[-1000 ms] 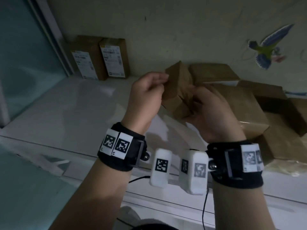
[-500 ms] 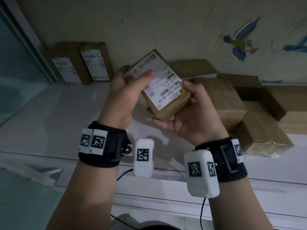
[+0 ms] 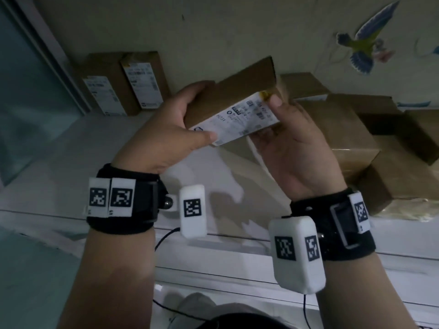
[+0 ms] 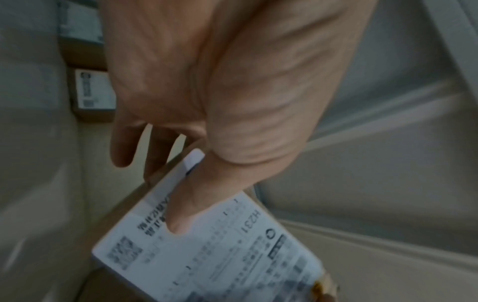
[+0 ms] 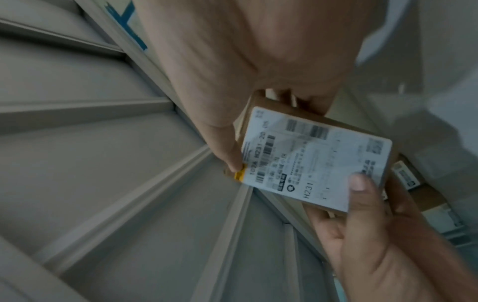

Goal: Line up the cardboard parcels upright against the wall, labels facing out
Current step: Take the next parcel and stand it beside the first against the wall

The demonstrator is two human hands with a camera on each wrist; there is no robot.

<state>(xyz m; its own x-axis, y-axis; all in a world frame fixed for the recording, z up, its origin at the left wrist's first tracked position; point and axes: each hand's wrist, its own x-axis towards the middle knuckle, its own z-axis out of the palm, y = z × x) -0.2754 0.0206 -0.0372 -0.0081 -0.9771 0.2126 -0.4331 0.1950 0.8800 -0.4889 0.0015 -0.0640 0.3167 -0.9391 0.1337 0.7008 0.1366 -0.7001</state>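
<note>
1. Head view: a small cardboard parcel (image 3: 234,100) is held in mid-air above the white bench (image 3: 71,148), gripped at its ends by the left hand (image 3: 166,129) and the right hand (image 3: 288,148). Half a second ago its label (image 3: 240,121) lay broadly toward the camera; it is now tipped edge-on, the plain brown side uppermost. The turn is judged to be an alignment for standing it upright. Two labelled parcels (image 3: 123,84) are already stood against the wall (image 3: 213,32) at left; a heap of unsorted boxes (image 3: 356,138) is seen at right.

2. Left wrist view: the left thumb (image 4: 178,210) is pressed flat on the label, with the fingers (image 4: 121,147) curled behind the parcel's far face. The parcel is thus pinched, not released.

3. Right wrist view: the parcel's end near the yellow sticker (image 5: 239,174) is clasped by the right thumb (image 5: 225,147); the fingers behind it are largely hidden. The opposite corner is covered by the left thumb.
</note>
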